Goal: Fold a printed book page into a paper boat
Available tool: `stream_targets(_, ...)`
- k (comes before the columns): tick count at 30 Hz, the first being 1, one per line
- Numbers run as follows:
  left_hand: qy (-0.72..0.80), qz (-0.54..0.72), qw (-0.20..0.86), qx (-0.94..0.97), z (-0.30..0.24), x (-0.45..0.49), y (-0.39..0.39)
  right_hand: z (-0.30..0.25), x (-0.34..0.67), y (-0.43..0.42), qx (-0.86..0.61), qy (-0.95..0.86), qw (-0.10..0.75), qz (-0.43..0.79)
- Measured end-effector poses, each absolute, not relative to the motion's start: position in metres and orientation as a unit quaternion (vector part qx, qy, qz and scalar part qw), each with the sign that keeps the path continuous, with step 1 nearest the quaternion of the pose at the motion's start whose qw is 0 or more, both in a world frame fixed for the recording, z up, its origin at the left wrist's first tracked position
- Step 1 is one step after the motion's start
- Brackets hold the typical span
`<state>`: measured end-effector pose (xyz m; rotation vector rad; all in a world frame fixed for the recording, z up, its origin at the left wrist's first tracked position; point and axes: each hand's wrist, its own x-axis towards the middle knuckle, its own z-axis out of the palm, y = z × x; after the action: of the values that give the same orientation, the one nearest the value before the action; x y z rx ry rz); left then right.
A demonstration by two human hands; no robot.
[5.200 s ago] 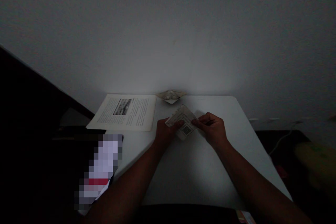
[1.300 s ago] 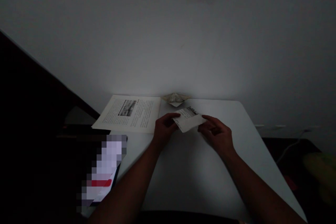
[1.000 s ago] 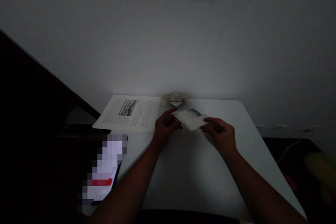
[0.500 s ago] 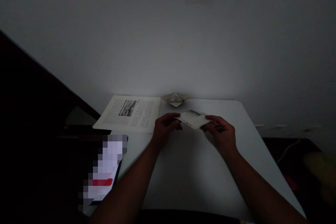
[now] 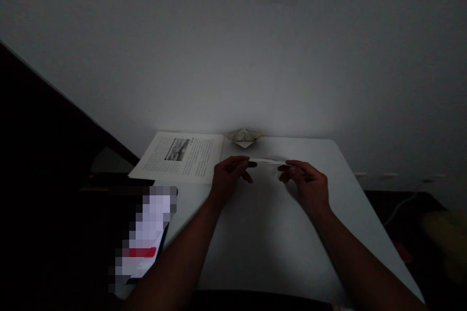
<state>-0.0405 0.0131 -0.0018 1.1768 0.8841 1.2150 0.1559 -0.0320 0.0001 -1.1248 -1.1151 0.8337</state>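
A small folded piece of printed paper (image 5: 269, 161) is held edge-on above the white table (image 5: 262, 233), so it shows only as a thin strip. My left hand (image 5: 228, 177) pinches its left end with the fingers closed. My right hand (image 5: 306, 184) pinches its right end. Both forearms reach in from the bottom of the view.
A printed page with a photo (image 5: 178, 155) lies at the table's back left. A small folded paper boat (image 5: 243, 137) sits against the wall. A dark object with a blurred patch (image 5: 142, 238) is at the left edge. A cable (image 5: 404, 204) trails at the right.
The folded paper has tipped from face-on to flat and edge-on between my hands. Both hands stay at its ends, nearly in the same place.
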Motion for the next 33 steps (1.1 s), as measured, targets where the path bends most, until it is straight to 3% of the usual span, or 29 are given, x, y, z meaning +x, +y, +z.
stream_targets(18, 0.450, 0.517, 0.487, 0.542, 0.003, -0.041, 0.009, -0.004, 0.163, -0.029, -0.525, -0.516, 0.592, 0.329)
stream_targets(33, 0.484, 0.559, 0.450, 0.501, 0.009, -0.025, -0.003, -0.010, 0.155, -0.028, -0.504, -0.458, 0.648, 0.341)
